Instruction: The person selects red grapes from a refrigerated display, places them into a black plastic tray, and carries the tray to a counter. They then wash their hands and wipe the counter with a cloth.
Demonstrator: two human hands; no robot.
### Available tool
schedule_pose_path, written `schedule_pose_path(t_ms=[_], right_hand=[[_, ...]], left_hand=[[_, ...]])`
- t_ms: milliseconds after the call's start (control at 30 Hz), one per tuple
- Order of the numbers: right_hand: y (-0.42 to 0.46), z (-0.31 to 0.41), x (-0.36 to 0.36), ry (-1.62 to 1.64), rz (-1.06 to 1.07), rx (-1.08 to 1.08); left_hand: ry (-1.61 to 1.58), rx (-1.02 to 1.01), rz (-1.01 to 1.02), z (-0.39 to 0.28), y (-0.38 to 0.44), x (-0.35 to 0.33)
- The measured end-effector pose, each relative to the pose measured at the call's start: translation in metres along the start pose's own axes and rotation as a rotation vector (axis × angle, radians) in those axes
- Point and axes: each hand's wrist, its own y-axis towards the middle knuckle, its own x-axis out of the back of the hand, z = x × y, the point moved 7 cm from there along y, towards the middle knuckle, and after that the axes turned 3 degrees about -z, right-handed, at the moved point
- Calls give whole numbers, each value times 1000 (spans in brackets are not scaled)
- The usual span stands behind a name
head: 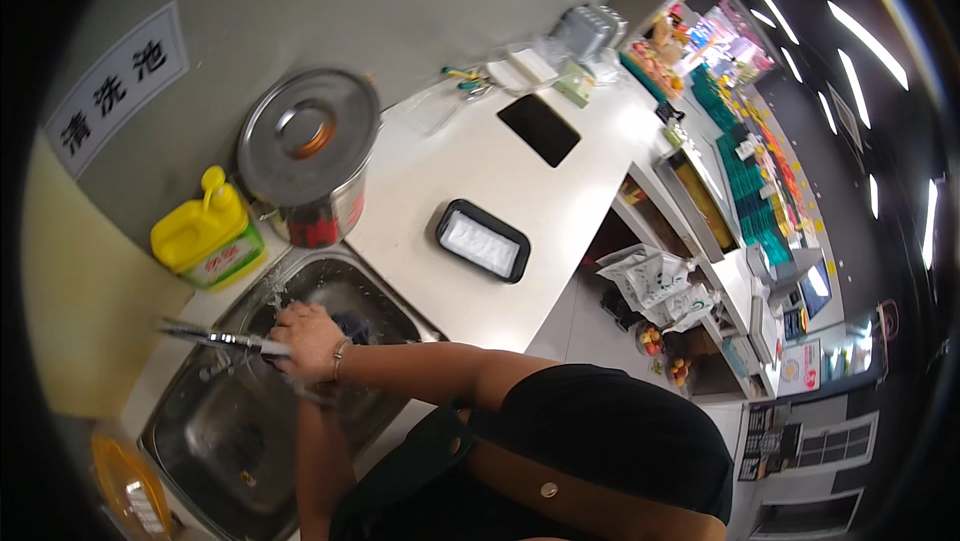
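Observation:
My right hand (309,337), with a bracelet at its wrist, is bent over at the spout end of a chrome faucet (225,338), above a stainless steel double-basin sink (225,436). My left hand (309,389) comes up from below and lies mostly hidden behind the right hand and wrist. Both are blurred, and whether anything is between them cannot be made out. Beyond my right hand, a dark object (352,325) lies in the upper basin, too unclear to name. White suds or droplets (276,287) speckle the sink's rim. A small yellowish scrap (247,478) sits in the lower basin.
A yellow pump jug (210,229) and a lidded steel pot (311,139) stand behind the sink. On the white counter (405,173) are a black tray with a white insert (484,241) and a black flat panel (538,129). An orange container (131,485) is at lower left.

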Motion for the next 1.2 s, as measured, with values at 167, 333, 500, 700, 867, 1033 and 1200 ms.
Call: schedule_pose_path(t_ms=[167, 333, 500, 700, 867, 1033, 1200], right_hand=[[11, -67, 0, 164, -73, -289], [-12, -59, -1, 150, 72, -176], [-20, -85, -41, 519, 260, -96], [1, -110, -38, 720, 91, -269], [-3, -85, 10, 150, 148, -248], [-10, -106, 35, 39, -4, -316], [-13, -113, 65, 33, -220, -380]], left_hand=[[166, -59, -195, -3, -21, 16], [286, -186, -515, -39, -30, 72], [-121, -272, 15, -61, -23, 35], [169, -136, 129, -46, -52, -17], [412, -650, -96, -88, -73, -3], [669, -712, -447, -94, -78, 46], [687, -760, -454, -91, -99, 40]])
